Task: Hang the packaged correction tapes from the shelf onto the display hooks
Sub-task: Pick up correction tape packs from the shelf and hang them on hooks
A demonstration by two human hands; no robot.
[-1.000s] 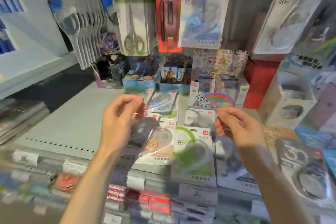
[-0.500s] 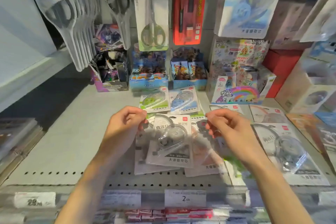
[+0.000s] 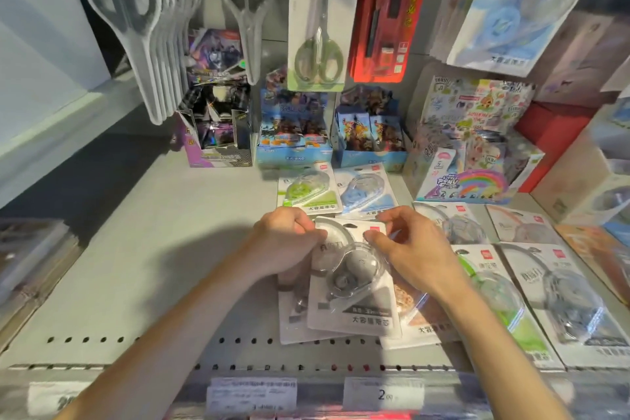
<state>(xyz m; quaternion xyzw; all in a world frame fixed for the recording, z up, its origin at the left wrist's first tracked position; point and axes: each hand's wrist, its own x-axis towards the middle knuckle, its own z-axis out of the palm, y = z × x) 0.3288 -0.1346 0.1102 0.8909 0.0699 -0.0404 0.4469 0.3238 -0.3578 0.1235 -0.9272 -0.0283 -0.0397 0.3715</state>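
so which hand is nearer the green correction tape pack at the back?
Left. The left hand sits just below the green pack; the right hand is below and farther right.

Two hands (image 3: 286,245) (image 3: 409,249), nine tape packs (image 3: 354,283), four card boxes (image 3: 218,136).

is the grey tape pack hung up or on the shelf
On the shelf: the grey tape pack lies atop others, both hands pinching its top edge.

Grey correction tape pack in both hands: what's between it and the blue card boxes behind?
In the head view, two flat packs lie there: a green correction tape and a blue one.
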